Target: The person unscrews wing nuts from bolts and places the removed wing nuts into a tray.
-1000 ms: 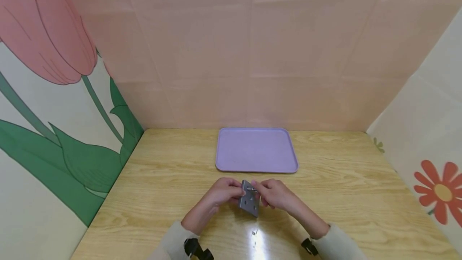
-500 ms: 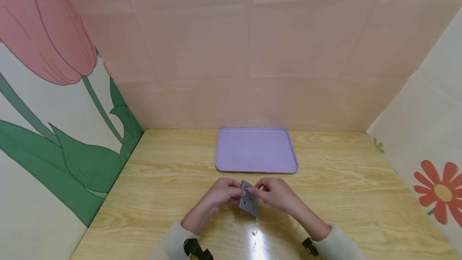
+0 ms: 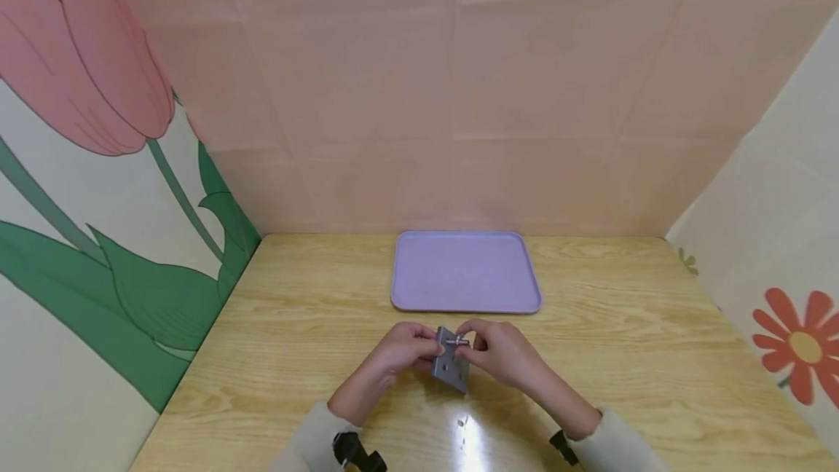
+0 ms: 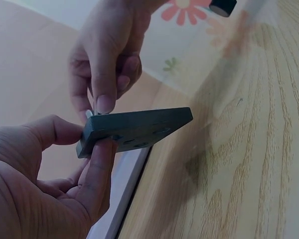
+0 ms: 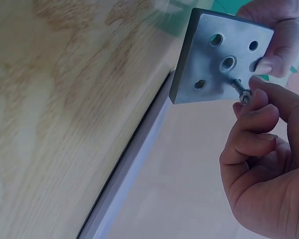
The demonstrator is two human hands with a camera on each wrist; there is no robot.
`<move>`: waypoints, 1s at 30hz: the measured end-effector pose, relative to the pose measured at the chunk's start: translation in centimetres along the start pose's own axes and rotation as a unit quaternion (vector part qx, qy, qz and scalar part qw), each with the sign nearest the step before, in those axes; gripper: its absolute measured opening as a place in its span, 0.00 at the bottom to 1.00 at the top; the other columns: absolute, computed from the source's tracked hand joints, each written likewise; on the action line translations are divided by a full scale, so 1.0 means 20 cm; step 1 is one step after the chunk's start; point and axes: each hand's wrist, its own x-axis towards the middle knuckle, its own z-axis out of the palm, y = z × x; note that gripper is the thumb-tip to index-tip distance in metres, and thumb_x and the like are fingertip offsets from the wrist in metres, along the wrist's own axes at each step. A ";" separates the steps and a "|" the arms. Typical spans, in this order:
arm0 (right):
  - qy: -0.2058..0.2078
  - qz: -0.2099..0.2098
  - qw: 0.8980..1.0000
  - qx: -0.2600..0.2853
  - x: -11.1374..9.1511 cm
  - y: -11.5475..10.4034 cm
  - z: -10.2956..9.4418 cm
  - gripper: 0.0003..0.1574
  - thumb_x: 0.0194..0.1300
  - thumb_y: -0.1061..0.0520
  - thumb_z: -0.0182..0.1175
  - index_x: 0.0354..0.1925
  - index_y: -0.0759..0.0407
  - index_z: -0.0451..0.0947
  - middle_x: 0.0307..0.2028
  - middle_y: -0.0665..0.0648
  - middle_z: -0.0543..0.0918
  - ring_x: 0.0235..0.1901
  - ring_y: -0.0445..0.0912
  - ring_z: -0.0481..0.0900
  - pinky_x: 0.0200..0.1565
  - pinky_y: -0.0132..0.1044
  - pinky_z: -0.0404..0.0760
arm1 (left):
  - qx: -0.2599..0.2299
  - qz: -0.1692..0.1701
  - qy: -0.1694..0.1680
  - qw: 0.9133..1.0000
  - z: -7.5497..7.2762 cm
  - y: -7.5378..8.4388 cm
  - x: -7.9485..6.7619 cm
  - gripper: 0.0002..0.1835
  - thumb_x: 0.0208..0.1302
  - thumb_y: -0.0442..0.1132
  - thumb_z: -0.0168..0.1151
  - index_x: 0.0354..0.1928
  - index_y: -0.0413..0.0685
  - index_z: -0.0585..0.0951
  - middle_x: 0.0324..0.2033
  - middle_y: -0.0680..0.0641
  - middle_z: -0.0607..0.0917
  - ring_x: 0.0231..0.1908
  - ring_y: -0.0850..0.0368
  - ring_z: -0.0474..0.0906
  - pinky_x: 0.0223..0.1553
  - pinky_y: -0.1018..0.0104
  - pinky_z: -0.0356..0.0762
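Note:
A square grey metal plate [image 3: 449,376] with several holes is held tilted above the table by my left hand [image 3: 403,347]. In the left wrist view, the thumb and fingers pinch one corner of the plate [image 4: 139,127]. My right hand [image 3: 503,349] has its thumb and index finger at a small silver bolt [image 5: 240,90], pinching it near its outer end. The bolt stands out from the plate's face near the corner by my left hand. How deep its inner end sits in the plate cannot be told.
A light purple tray [image 3: 467,272] lies on the wooden table [image 3: 314,297], just beyond the hands. A pink-beige wall covering [image 3: 452,93] rises behind it, with flower-printed panels at both sides. Dark straps [image 3: 357,451] sit at both wrists.
The right fingers first covered the bolt, then shifted, and its shank shows again between them and the plate. The left hand and the plate have barely moved.

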 end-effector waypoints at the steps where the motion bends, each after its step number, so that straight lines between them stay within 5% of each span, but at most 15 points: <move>1: 0.001 -0.001 1.000 -0.001 0.00 0.00 0.00 0.15 0.63 0.52 0.71 0.48 0.53 0.84 0.17 0.41 0.74 0.17 0.36 0.68 0.18 0.30 0.67 | -0.001 -0.001 0.000 1.000 0.00 0.00 0.00 0.14 0.56 0.31 0.66 0.43 0.28 0.82 0.31 0.45 0.87 0.30 0.58 0.84 0.37 0.62 0.87; 10: 0.016 -0.001 1.000 0.010 -0.01 -0.01 0.00 0.15 0.69 0.46 0.65 0.47 0.53 0.84 0.16 0.42 0.73 0.16 0.36 0.68 0.18 0.30 0.67 | -0.003 -0.003 -0.001 1.000 0.01 0.01 0.00 0.14 0.56 0.31 0.66 0.43 0.28 0.82 0.32 0.45 0.87 0.31 0.57 0.84 0.37 0.60 0.87; 18: 0.020 0.087 0.993 0.073 0.01 -0.01 -0.01 0.32 0.79 0.37 0.44 0.41 0.56 0.86 0.16 0.47 0.76 0.18 0.43 0.72 0.24 0.35 0.70 | -0.001 -0.003 0.002 1.000 0.01 0.00 0.01 0.14 0.55 0.30 0.66 0.43 0.27 0.82 0.31 0.46 0.87 0.30 0.58 0.83 0.36 0.62 0.87; 30: -0.038 0.148 0.975 0.159 0.01 0.03 0.01 0.45 0.79 0.31 0.36 0.30 0.63 0.83 0.13 0.54 0.78 0.11 0.42 0.68 0.18 0.33 0.66 | -0.005 -0.004 0.005 1.000 0.02 0.00 0.01 0.14 0.54 0.30 0.66 0.42 0.28 0.83 0.33 0.44 0.87 0.31 0.57 0.83 0.37 0.63 0.86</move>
